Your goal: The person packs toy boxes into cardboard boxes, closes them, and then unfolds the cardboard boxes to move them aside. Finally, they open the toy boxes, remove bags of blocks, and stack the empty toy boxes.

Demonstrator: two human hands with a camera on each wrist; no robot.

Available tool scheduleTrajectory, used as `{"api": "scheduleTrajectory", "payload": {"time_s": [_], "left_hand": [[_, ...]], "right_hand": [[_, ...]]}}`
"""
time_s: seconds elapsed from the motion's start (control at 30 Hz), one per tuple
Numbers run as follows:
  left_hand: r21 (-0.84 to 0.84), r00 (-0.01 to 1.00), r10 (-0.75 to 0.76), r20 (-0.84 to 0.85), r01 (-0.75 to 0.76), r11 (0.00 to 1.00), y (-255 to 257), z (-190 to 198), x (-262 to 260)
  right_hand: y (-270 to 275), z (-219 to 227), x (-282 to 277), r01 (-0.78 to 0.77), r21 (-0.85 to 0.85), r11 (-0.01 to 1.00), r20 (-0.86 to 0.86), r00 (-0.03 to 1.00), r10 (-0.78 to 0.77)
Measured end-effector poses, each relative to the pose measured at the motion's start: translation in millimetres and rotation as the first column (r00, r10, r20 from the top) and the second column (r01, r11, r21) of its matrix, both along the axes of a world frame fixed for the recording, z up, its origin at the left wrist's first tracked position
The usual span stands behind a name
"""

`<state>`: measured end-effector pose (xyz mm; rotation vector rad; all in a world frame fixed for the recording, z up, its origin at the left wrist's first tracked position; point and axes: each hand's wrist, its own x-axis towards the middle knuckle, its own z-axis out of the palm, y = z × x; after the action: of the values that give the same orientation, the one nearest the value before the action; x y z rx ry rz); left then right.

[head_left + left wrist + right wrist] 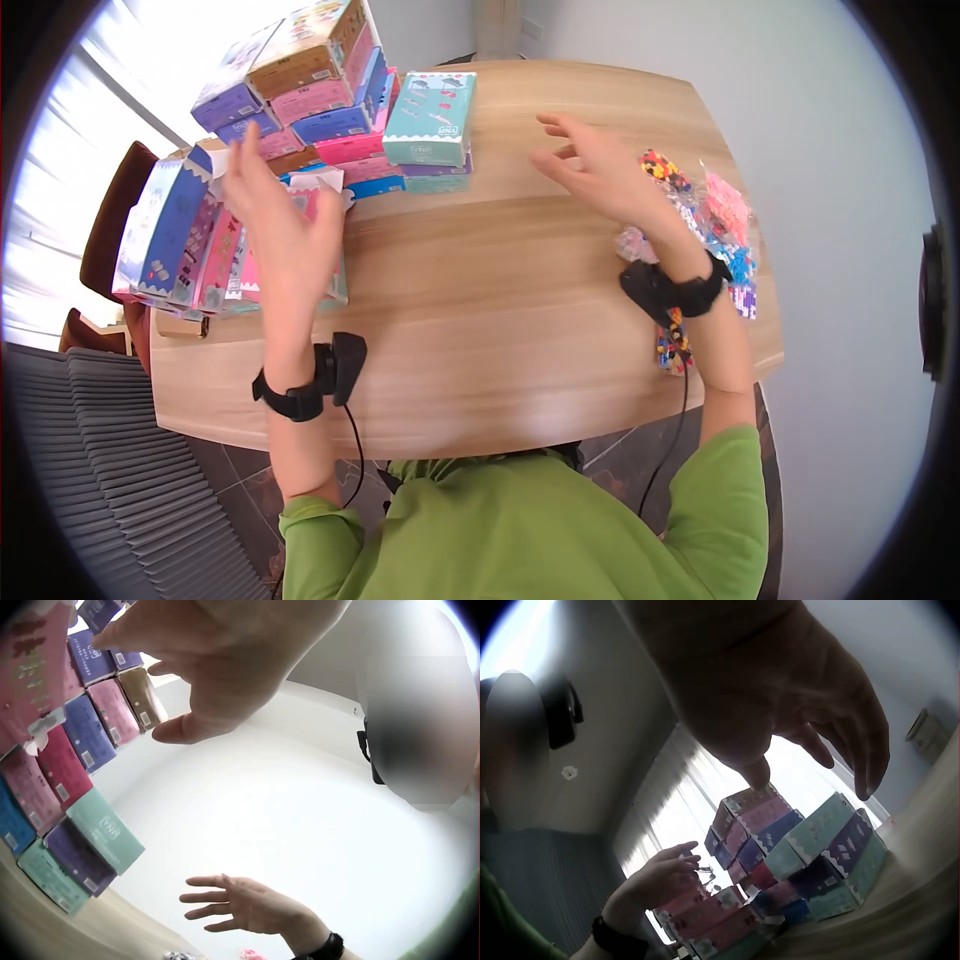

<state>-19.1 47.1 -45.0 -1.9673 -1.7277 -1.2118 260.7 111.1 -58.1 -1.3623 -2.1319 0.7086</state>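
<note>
My left hand [285,225] is raised over the front group of boxes on the left, fingers extended and thumb apart, with nothing in it. Beneath and beside it, pink boxes [222,255] and a blue-and-white box [165,230] stand on edge. Over the right half of the table hovers my right hand [605,170], empty, its fingers loosely bent. In the left wrist view, the right hand [255,904] shows spread fingers. A mint-green box [432,115] tops the stack between the hands.
Behind the left hand rises a tall stack of coloured boxes [330,125]. Clear bags of small coloured pieces [725,210] lie along the right edge of the wooden table [500,330]; another bag [675,350] sits under the right forearm. A brown chair [115,230] stands at left.
</note>
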Motion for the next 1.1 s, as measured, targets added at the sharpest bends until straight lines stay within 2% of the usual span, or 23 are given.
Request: {"api": "scheduleTrajectory", "payload": {"time_s": [0.03,0.13,0.2,0.27,0.33,0.4,0.47,0.57,0.6,0.63,0.67,0.7,0.73,0.77,0.83,0.87,0.9,0.93,0.97,1.0,1.03,1.07,1.1], "left_hand": [[0.057,1.0,-0.006,0.017,0.005,0.998,3.3,12.0,-2.1],[0.137,1.0,0.009,0.015,-0.011,0.99,18.5,53.8,-14.0],[0.415,0.953,0.19,-0.238,-0.077,0.907,51.4,87.8,-51.0],[0.442,0.827,0.406,-0.388,-0.22,0.87,83.8,142.6,-81.5],[0.15,0.83,0.421,-0.365,-0.394,0.907,128.7,192.1,-122.4],[0.11,0.653,0.407,-0.639,-0.446,0.888,188.2,218.0,-195.5],[-0.232,0.643,0.238,-0.728,-0.557,0.798,180.0,215.8,-188.4],[-0.606,0.662,-0.036,-0.749,-0.662,0.442,165.1,194.2,-175.9],[-0.82,0.876,0.09,-0.474,-0.476,0.316,169.4,191.6,-188.2],[-0.896,0.783,-0.463,-0.416,-0.266,0.355,193.9,178.9,-230.3],[-0.963,0.415,-0.87,-0.267,-0.077,0.259,219.8,168.5,-258.8],[-0.984,0.783,-0.596,-0.178,-0.139,0.111,224.5,161.0,-247.9],[-0.987,0.923,-0.357,-0.145,-0.159,-0.009,221.5,155.5,-237.3],[-0.984,0.986,-0.075,-0.148,-0.154,-0.088,218.1,149.8,-226.2],[-0.904,0.905,-0.168,-0.391,-0.412,-0.114,210.8,142.5,-200.2],[-0.831,0.781,-0.336,-0.526,-0.557,0.006,212.4,135.1,-211.4],[-0.723,0.603,-0.455,-0.655,-0.674,0.149,214.0,127.9,-222.4],[-0.649,0.433,-0.524,-0.734,-0.677,0.348,212.4,123.9,-217.6],[-0.521,0.33,-0.511,-0.794,-0.802,0.292,213.7,118.5,-209.3],[-0.681,0.572,-0.373,-0.73,-0.571,0.459,208.3,111.6,-235.8],[-0.743,0.684,-0.344,-0.643,-0.448,0.497,206.7,109.8,-247.3],[-0.783,0.736,-0.338,-0.586,-0.408,0.469,208.1,106.9,-241.1],[-0.792,0.732,-0.342,-0.589,-0.439,0.424,211.3,103.1,-237.2]], "right_hand": [[8.0,-7.1,-7.4,-0.022,-0.051,0.998,-0.025,0.999,0.021],[37.8,-36.0,-26.6,-0.077,-0.318,0.945,-0.332,0.943,-0.034],[40.2,-29.5,-39.4,-0.084,-0.472,0.878,-0.433,0.889,-0.148],[43.2,-27.7,-47.5,-0.107,-0.562,0.82,-0.505,0.83,-0.238],[48.9,-32.8,-53.6,-0.138,-0.591,0.795,-0.568,0.771,-0.289],[47.8,-35.9,-63.8,-0.112,-0.618,0.778,-0.589,0.722,-0.364],[43.2,-37.4,-71.7,-0.111,-0.645,0.756,-0.603,0.681,-0.416],[40.3,-44.2,-80.4,-0.152,-0.656,0.739,-0.638,0.634,-0.436],[44.6,-53.0,-83.5,-0.171,-0.641,0.748,-0.661,0.618,-0.425],[50.8,-63.8,-86.4,-0.188,-0.629,0.754,-0.681,0.602,-0.418],[60.0,-75.8,-88.4,-0.292,-0.578,0.762,-0.743,0.574,-0.344],[70.8,-90.5,-89.9,-0.39,-0.521,0.76,-0.797,0.541,-0.269],[81.8,-107.1,-92.6,-0.48,-0.456,0.749,-0.846,0.496,-0.196],[93.1,-123.3,-104.9,-0.415,-0.519,0.747,-0.815,0.503,-0.287],[82.5,-86.1,-96.3,-0.374,-0.669,0.642,-0.7,0.607,-0.376],[78.2,-65.6,-89.7,-0.351,-0.736,0.579,-0.635,0.655,-0.41],[79.3,-55.7,-84.0,-0.355,-0.742,0.569,-0.626,0.669,-0.399],[81.4,-49.2,-77.4,-0.357,-0.749,0.558,-0.617,0.684,-0.389],[84.6,-47.5,-72.3,-0.357,-0.758,0.546,-0.603,0.702,-0.378],[90.1,-49.5,-70.7,-0.359,-0.769,0.529,-0.593,0.711,-0.378],[96.2,-52.3,-71.0,-0.363,-0.78,0.51,-0.582,0.72,-0.378],[101.7,-54.9,-71.6,-0.367,-0.793,0.486,-0.569,0.732,-0.375],[106.1,-52.9,-70.1,-0.384,-0.804,0.454,-0.563,0.739,-0.371]]}}
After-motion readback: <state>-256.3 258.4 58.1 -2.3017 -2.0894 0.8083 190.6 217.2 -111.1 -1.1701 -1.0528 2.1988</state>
